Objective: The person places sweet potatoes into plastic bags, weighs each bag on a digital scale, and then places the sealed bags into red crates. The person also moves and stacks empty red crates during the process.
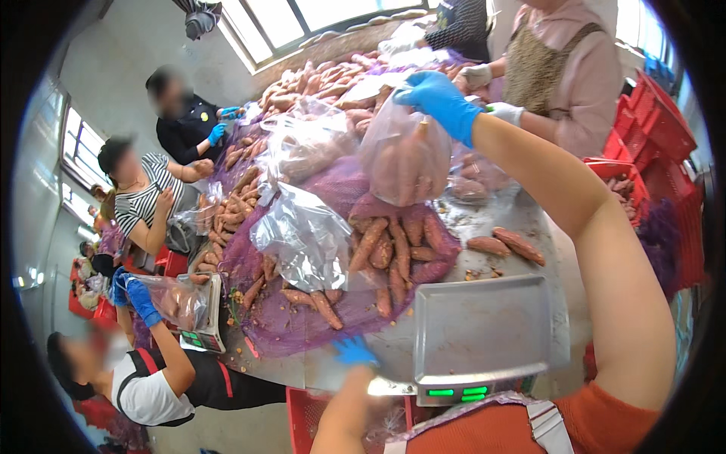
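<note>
Bright workroom with tall windows point(276, 21) at the back and stacked red crates point(654, 113) at the right; beneath, a metal tabletop point(491, 217) loaded along its far side with a heap of sweet potatoes point(321, 82), with co-workers point(178, 117) around its edge; clenched at its top by the fingers of the right hand point(437, 100), a clear bag of sweet potatoes point(406, 163), hanging raised over the far part of a purple net point(291, 342); low at the net's near edge, the left hand point(354, 352), with fingers spread and released, grasping nothing, too blurred to tell whether touching.

Judging by the layout, filling apparently done for the held bag, weighing on the nearby scale point(484, 327) perhaps yet to do; beyond the net, another bagged lot point(306, 151); plenty left unbagged: loose roots point(368, 244) on the net, two more point(518, 246) behind the scale; near these, a crumpled clear bag point(299, 234), seemingly for later filling.
</note>
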The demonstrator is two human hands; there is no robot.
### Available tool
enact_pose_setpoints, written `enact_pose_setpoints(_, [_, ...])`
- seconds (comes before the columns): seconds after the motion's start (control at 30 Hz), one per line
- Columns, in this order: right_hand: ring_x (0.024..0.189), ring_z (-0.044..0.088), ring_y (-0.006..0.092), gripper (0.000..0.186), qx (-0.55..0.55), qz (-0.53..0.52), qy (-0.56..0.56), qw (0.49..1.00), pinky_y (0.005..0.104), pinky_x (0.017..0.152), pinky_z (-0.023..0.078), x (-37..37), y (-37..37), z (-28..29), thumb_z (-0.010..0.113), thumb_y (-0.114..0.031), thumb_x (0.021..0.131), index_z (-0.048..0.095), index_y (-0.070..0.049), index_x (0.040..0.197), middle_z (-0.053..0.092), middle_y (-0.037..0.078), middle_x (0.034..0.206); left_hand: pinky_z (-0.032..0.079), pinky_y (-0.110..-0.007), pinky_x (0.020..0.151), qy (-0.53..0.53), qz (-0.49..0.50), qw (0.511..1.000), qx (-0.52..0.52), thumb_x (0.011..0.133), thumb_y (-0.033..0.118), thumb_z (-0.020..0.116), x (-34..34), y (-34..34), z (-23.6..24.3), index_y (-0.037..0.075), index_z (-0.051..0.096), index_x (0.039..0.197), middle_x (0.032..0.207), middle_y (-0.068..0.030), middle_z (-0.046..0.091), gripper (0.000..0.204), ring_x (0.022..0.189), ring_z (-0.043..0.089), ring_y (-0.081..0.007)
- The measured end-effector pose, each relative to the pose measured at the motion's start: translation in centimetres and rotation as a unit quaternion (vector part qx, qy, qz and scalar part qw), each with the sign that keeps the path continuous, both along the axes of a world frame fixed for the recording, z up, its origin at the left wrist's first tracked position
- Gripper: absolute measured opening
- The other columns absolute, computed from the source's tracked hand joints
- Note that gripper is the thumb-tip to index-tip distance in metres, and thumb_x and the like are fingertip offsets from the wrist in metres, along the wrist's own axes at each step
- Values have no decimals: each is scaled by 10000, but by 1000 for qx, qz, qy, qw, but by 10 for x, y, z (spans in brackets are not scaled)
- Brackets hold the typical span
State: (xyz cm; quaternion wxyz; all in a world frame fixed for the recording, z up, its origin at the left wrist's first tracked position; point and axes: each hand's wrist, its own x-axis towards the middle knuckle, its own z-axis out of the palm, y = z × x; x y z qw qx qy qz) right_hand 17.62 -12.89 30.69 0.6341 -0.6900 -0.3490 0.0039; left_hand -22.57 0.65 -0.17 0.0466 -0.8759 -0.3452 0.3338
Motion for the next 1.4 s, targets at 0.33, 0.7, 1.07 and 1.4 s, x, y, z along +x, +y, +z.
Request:
enact_pose_setpoints(0.33, [488, 389, 82, 154, 114, 269, 162, 943, 233, 521, 385, -100, -121, 128, 433, -33, 822, 531, 49, 737, 432, -5, 580, 282, -569, 948, -192, 20, 975, -109, 703, 309, 608, -44, 24, 6, 146, 196, 1365, 1419, -146, 119, 796, 1289, 132, -397])
enact_pose_setpoints(0.7, [819, 566, 232, 221, 141, 190, 355, 905, 352, 748, 480, -295, -204, 78, 453, -117, 853, 554, 45, 965, 553, 190, 1042, 450, -313, 815, -366, 23, 546, -753, 786, 77, 610, -74, -111, 137, 240, -37, 1391, 1380, -158, 217, 900, 1043, 508, -237])
enact_pose_setpoints(1.07, [860, 589, 190, 341, -45, 172, 373, 911, 287, 793, 452, -338, -203, -4, 498, -147, 855, 489, 39, 1141, 588, 151, 992, 458, -303, 777, -415, 52, 636, -648, 790, 64, 585, -68, -138, 112, 159, 51, 1396, 1178, -155, 471, 814, 981, 528, -219])
enact_pose_setpoints(1.4, [849, 571, 127, 361, -21, 93, 388, 917, 262, 754, 448, -347, -221, -60, 495, -239, 864, 519, -1, 1135, 587, 76, 1019, 459, -279, 761, -395, 74, 710, -577, 803, 152, 586, -87, -107, 78, 75, 362, 1288, 1035, -126, 577, 539, 881, 571, -156])
